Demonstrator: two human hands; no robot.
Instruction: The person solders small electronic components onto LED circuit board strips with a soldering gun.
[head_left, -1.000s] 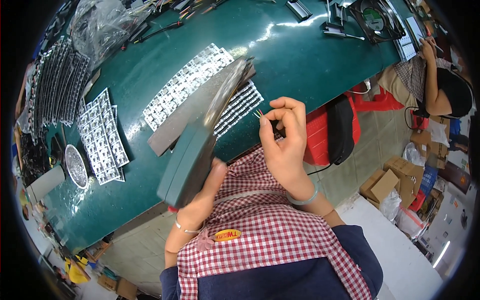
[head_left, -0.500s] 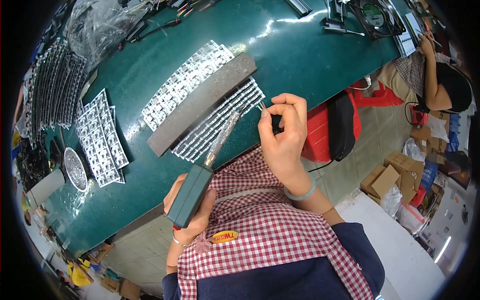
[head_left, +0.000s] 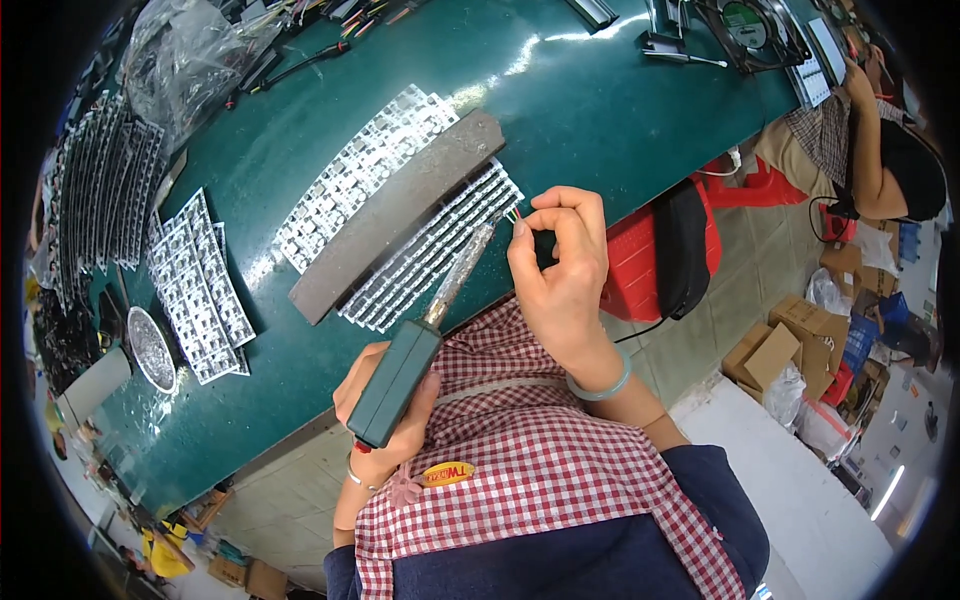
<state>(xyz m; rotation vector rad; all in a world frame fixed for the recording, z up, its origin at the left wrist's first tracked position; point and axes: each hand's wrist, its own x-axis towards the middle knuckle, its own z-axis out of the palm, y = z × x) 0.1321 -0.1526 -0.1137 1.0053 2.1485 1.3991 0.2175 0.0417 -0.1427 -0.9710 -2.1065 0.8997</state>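
My left hand (head_left: 405, 425) is wrapped round the green handle of a soldering iron (head_left: 392, 385). Its tip reaches up to the right end of a row of white circuit board strips (head_left: 415, 255). At that same end, my right hand (head_left: 565, 265) pinches a few thin coloured wires (head_left: 513, 214) between thumb and forefinger. Their ends sit close to the iron's tip; whether they touch the board is too small to tell. A long brown-grey bar (head_left: 400, 215) lies across the boards, with more board (head_left: 365, 165) showing beyond it.
Loose circuit board sheets (head_left: 197, 285) lie to the left, beside an oval dish (head_left: 151, 350) of greyish matter. Dark strips (head_left: 105, 190) and a clear plastic bag (head_left: 185, 65) fill the far left. A black fan (head_left: 750, 30) stands far right, near another person (head_left: 870, 150). A red stool (head_left: 640, 260) is right.
The iron's tip has moved up and right, nearer the wires. My right hand has shifted slightly left with the wires. The boards and bar appear a little further left.
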